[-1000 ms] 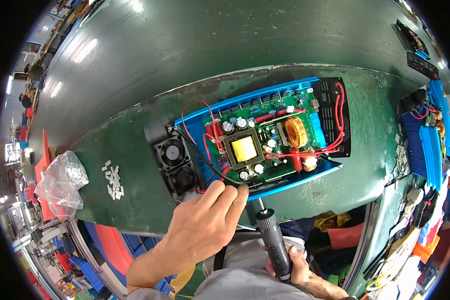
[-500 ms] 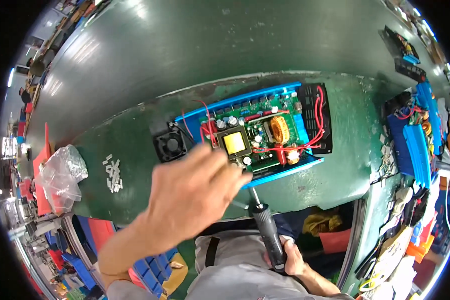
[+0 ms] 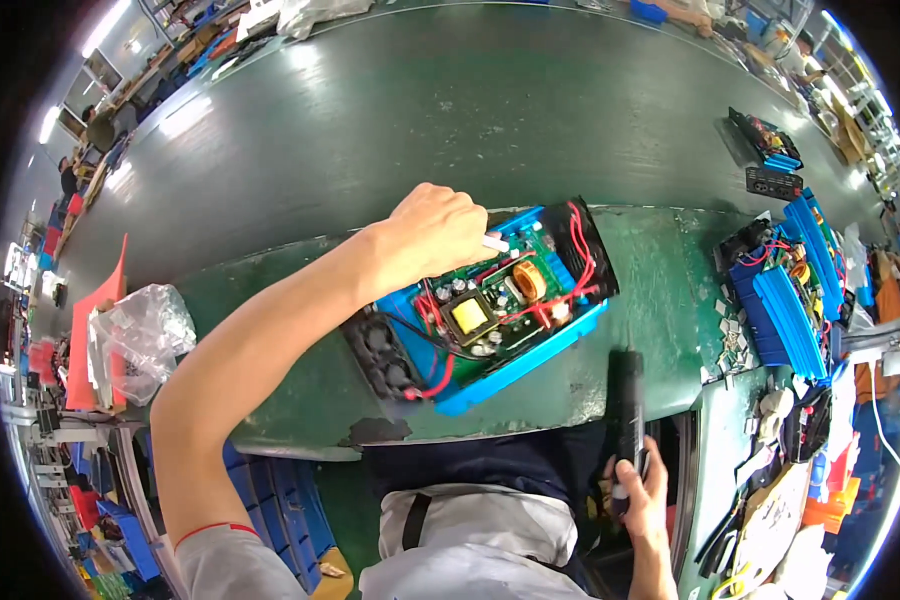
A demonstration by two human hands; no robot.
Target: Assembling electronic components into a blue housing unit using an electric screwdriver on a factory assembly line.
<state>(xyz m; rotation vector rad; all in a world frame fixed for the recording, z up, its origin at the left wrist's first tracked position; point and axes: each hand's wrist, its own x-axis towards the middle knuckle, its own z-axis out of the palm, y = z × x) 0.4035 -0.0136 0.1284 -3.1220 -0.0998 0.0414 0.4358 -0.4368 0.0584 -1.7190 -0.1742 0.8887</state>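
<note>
An open blue metal case (image 3: 530, 367) lies on the green bench with a green circuit board inside, which carries a yellow transformer (image 3: 468, 316) and a copper-wound coil (image 3: 530, 281). My left hand (image 3: 438, 232) reaches over its far side, fingers closed on a small white block (image 3: 495, 243) just above the board. In my right hand (image 3: 642, 487), near the bench's front edge, is a black electric screwdriver (image 3: 626, 400), its tip pointing away from me and apart from the case. A black panel with fans (image 3: 380, 350) sits at the case's left end; a black slotted panel (image 3: 597, 250) at its right end.
More blue cases (image 3: 792, 310) with wiring stand at the right, beside scattered small metallic pieces (image 3: 730, 345). Another opened unit (image 3: 767, 140) lies farther back. A clear plastic bag (image 3: 148, 335) rests at the left by a red sheet (image 3: 95, 335).
My left hand has moved from the case's near left to its far side. The case sits turned at a steeper slant. The screwdriver has moved right, away from the case. The view has shifted.
</note>
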